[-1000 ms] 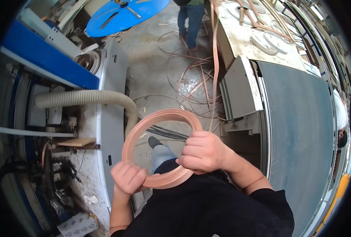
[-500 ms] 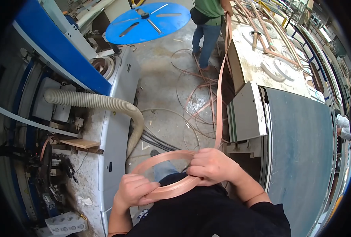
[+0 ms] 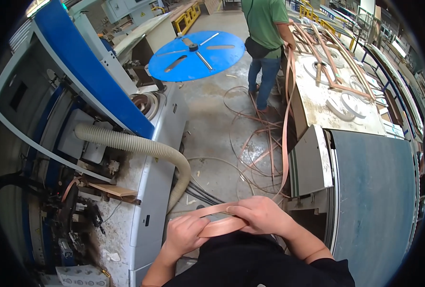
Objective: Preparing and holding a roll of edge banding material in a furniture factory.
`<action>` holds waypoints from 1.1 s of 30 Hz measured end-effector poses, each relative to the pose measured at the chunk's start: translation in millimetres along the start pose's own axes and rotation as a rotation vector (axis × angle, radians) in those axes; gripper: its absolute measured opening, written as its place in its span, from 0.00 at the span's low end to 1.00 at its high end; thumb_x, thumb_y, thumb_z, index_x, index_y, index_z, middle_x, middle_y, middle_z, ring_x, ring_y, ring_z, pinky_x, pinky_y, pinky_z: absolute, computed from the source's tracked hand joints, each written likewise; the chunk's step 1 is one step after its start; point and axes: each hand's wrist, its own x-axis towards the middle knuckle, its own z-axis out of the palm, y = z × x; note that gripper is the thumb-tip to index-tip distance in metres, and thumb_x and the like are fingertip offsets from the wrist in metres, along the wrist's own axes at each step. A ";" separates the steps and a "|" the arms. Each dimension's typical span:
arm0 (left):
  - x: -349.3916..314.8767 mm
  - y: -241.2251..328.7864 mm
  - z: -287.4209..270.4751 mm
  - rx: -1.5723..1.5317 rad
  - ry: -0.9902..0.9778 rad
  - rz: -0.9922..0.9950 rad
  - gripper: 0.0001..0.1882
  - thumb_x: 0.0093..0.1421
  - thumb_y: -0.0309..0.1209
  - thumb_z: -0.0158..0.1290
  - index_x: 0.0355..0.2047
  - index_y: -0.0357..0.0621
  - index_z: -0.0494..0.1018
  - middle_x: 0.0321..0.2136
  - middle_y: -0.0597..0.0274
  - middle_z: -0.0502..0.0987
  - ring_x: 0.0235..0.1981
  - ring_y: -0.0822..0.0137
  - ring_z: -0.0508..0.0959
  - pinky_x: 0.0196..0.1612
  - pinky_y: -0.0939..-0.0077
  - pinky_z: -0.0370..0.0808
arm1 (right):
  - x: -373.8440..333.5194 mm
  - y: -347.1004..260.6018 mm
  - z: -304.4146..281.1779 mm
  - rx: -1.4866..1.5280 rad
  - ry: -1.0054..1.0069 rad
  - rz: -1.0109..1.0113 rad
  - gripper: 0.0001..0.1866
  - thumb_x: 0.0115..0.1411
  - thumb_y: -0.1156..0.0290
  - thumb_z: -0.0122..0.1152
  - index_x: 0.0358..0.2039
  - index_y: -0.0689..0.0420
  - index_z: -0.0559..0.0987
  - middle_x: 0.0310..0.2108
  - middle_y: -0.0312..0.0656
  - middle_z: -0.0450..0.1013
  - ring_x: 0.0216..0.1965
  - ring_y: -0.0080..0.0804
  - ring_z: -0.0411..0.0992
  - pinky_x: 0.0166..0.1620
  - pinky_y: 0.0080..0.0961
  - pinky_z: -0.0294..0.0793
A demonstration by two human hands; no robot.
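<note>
A coil of pinkish-brown edge banding (image 3: 223,227) is held in front of my waist, tilted so its ring looks narrow. My left hand (image 3: 187,234) is closed round its left side. On the right side my right hand (image 3: 260,214) grips it, the thumb lying along the upper strands. A loose length of the same banding (image 3: 285,138) runs from near my right hand up past the table's edge to a co-worker in a green shirt (image 3: 266,28), whose hand holds it. More banding (image 3: 269,136) lies tangled on the floor beyond the coil.
To the left stands a grey and blue machine (image 3: 150,210) with a ribbed hose (image 3: 136,143). A blue slotted disc (image 3: 198,64) is ahead. On the right are a dark-topped conveyor (image 3: 372,191) and a worktable (image 3: 308,107) bearing strips and rings. Black cables (image 3: 205,193) cross the floor.
The coil has tilted and now shows a narrower ring, and my hands have come closer together. The view has shifted, so the surroundings sit lower and further right.
</note>
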 end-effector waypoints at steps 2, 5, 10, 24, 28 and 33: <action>-2.2 -5.0 -5.4 -0.004 0.052 0.046 0.13 0.41 0.33 0.66 0.28 0.46 0.78 0.16 0.64 0.71 0.18 0.58 0.75 0.23 0.65 0.71 | -7.8 6.5 0.4 -0.032 0.012 0.031 0.13 0.48 0.69 0.66 0.35 0.55 0.77 0.29 0.42 0.75 0.34 0.43 0.76 0.38 0.35 0.75; -14.3 -10.0 -7.2 -0.044 0.089 0.130 0.11 0.40 0.29 0.65 0.26 0.47 0.78 0.15 0.64 0.71 0.16 0.60 0.73 0.20 0.67 0.67 | -17.4 16.4 14.0 0.043 0.101 -0.042 0.13 0.45 0.70 0.67 0.33 0.55 0.77 0.27 0.40 0.74 0.33 0.41 0.75 0.38 0.35 0.74; -16.4 -18.9 -3.2 -0.066 0.106 0.102 0.11 0.39 0.30 0.66 0.26 0.47 0.78 0.15 0.64 0.70 0.16 0.60 0.73 0.20 0.67 0.67 | -11.9 15.4 11.1 0.011 0.036 -0.066 0.12 0.43 0.69 0.66 0.26 0.55 0.72 0.23 0.39 0.69 0.28 0.42 0.72 0.35 0.37 0.72; -24.0 -23.1 -3.6 -0.066 0.239 0.154 0.10 0.37 0.30 0.64 0.21 0.47 0.76 0.11 0.65 0.65 0.12 0.61 0.69 0.17 0.70 0.63 | -7.3 7.3 10.5 0.065 0.170 -0.159 0.16 0.47 0.67 0.67 0.37 0.56 0.77 0.29 0.40 0.71 0.33 0.41 0.73 0.39 0.37 0.73; -24.8 -19.2 -12.7 -0.042 0.251 0.143 0.10 0.37 0.30 0.64 0.22 0.46 0.76 0.11 0.64 0.66 0.12 0.62 0.69 0.17 0.71 0.63 | -5.5 2.4 -6.2 -0.063 0.209 -0.185 0.20 0.45 0.68 0.67 0.40 0.55 0.74 0.33 0.41 0.72 0.38 0.43 0.74 0.45 0.38 0.73; -10.1 -7.6 -25.4 -0.072 0.209 0.195 0.11 0.38 0.33 0.64 0.22 0.45 0.75 0.11 0.64 0.69 0.12 0.63 0.71 0.18 0.73 0.65 | -19.2 16.1 5.7 -0.013 0.166 -0.160 0.14 0.43 0.69 0.66 0.30 0.55 0.71 0.28 0.40 0.69 0.34 0.41 0.73 0.42 0.36 0.73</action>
